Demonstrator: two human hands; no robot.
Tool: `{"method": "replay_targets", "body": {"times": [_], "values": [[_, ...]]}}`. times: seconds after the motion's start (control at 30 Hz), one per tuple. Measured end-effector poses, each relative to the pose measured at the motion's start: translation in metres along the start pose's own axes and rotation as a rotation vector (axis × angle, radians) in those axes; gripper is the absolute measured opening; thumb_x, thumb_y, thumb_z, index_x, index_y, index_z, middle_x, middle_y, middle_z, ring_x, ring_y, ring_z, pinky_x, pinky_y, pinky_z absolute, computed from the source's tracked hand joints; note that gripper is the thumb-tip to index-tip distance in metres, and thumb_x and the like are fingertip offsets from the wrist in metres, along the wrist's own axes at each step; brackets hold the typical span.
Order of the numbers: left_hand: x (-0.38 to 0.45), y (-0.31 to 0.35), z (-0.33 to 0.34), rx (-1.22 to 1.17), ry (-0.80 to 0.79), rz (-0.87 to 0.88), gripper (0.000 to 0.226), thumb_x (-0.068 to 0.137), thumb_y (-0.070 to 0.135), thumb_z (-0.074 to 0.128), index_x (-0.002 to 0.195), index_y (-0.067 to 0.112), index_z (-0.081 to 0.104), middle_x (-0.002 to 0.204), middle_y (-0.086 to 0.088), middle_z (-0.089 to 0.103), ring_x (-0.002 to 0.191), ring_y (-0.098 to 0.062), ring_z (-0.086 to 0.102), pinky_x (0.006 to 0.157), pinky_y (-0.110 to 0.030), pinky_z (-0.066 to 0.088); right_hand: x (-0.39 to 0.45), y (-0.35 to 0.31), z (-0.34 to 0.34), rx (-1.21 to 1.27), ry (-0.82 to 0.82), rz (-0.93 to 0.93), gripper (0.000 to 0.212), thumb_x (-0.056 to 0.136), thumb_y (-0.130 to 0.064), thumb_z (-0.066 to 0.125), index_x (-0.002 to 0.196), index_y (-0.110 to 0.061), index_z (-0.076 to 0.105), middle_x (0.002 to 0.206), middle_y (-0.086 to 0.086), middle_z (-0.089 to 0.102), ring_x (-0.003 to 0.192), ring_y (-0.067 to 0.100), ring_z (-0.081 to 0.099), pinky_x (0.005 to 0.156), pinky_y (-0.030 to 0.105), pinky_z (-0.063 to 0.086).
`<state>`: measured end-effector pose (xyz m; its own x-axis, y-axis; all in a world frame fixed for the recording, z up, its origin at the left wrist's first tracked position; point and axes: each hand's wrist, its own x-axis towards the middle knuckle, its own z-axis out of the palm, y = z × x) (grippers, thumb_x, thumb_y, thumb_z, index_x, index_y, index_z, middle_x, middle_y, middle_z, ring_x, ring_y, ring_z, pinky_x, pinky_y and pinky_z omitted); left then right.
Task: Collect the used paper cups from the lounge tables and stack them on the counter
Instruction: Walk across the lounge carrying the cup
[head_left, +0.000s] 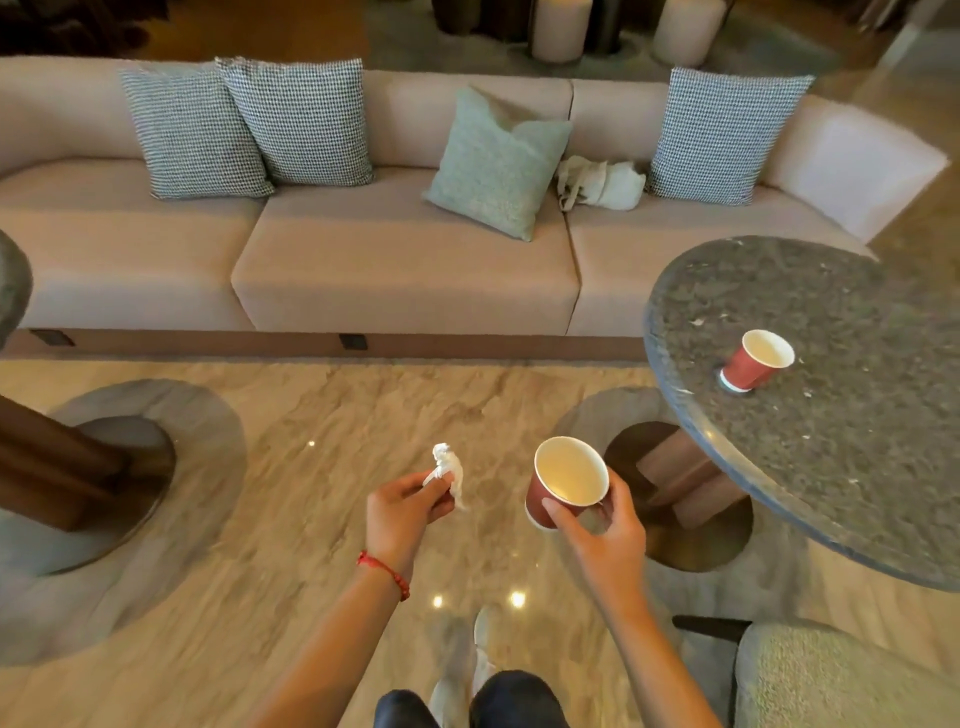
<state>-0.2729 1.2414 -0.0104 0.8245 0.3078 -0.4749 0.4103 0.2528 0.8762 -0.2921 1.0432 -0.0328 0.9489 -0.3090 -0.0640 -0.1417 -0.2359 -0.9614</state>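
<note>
R hand (597, 535) grips a red paper cup w/ cream inside (566, 480) by its rim, held upright over the marble floor. L hand (402, 512) pinches a crumpled white tissue (449, 470). 2nd red paper cup (756, 359) stands on round dark stone table (831, 441), well apart

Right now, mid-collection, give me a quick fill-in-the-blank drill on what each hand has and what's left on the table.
1. The right hand holds a red ____ by its rim.
2. The left hand pinches a crumpled white ____ in its fingers.
3. On the round table stands ____ red cup.
4. The held cup is ____ inside.

Missing words: cup; tissue; one; empty
</note>
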Motion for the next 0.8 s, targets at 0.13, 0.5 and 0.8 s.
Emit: {"method": "replay_targets", "body": {"times": [0.13, 0.5, 0.8], "values": [[0.039, 0.014, 0.03, 0.044, -0.042, 0.008, 0.008, 0.08, 0.007, 0.068, 0.073, 0.008, 0.073, 0.057, 0.002, 0.069, 0.058, -0.009, 0.067, 0.062, -0.018, 0.055, 0.042, -0.004, 0.003, 0.004, 0.023, -0.017, 0.058, 0.053, -0.056, 0.075, 0.104, -0.05, 0.048, 0.106, -0.028, 0.055, 0.099, -0.019, 0.051, 0.07, 0.0, 0.043], [0.122, 0.072, 0.154, 0.151, -0.19, 0.033, 0.01, 0.079, 0.007, 0.069, 0.07, 0.011, 0.073, 0.066, -0.005, 0.07, 0.061, -0.011, 0.068, 0.07, -0.023, 0.057, 0.158, -0.018, -0.025, 0.129, 0.175, 0.043, 0.059, 0.064, -0.027, 0.081, 0.109, -0.043, 0.046, 0.109, -0.03, 0.052, 0.099, -0.007, 0.053, 0.082, 0.012, 0.04], [0.161, 0.088, 0.263, 0.293, -0.43, -0.024, 0.01, 0.08, 0.005, 0.068, 0.071, 0.008, 0.071, 0.065, -0.008, 0.067, 0.054, -0.008, 0.065, 0.066, -0.02, 0.057, 0.202, -0.003, -0.063, 0.128, 0.488, 0.146, 0.066, 0.068, -0.016, 0.082, 0.124, -0.024, 0.05, 0.117, -0.009, 0.057, 0.109, 0.013, 0.055, 0.089, 0.023, 0.045]]}}
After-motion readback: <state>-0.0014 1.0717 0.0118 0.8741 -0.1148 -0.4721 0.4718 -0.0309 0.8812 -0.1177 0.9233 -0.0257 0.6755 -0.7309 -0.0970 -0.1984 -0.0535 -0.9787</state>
